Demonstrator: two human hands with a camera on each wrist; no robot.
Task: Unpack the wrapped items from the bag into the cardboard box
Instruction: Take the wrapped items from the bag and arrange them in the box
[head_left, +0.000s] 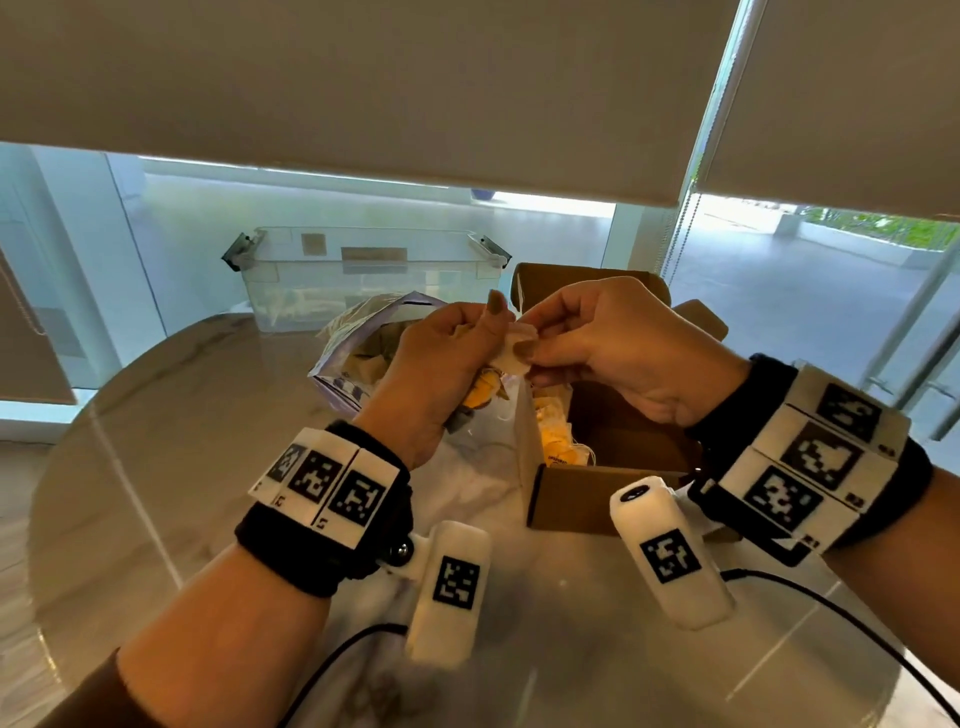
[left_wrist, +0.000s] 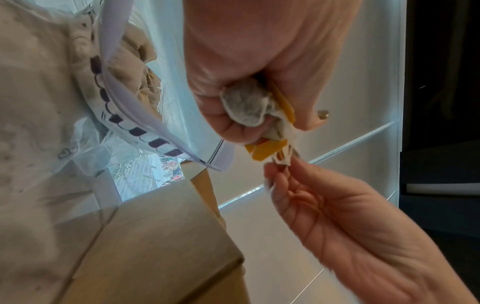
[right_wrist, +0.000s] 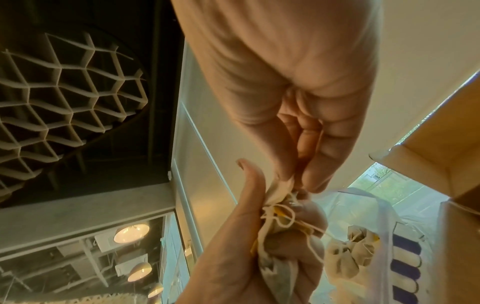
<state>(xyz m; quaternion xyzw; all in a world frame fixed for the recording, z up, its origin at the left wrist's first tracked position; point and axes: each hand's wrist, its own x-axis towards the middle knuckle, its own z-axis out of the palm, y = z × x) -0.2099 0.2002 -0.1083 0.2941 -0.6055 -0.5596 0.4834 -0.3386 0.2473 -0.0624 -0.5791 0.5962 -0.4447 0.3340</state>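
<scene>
Both hands pinch one tea bag (head_left: 511, 353); more fill the plastic bag (head_left: 358, 332); several lie in the cardboard box (head_left: 571, 493).

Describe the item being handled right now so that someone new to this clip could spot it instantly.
On the round marble table, between the plastic bag and the open cardboard box, both hands meet in the air. The left hand grips a tea bag bundle with yellow tags, and the right hand pinches its end. No other bundle is held.

Round marble table (head_left: 156, 415); roller blinds (head_left: 363, 93) half down; daylit glass wall (head_left: 779, 291).
</scene>
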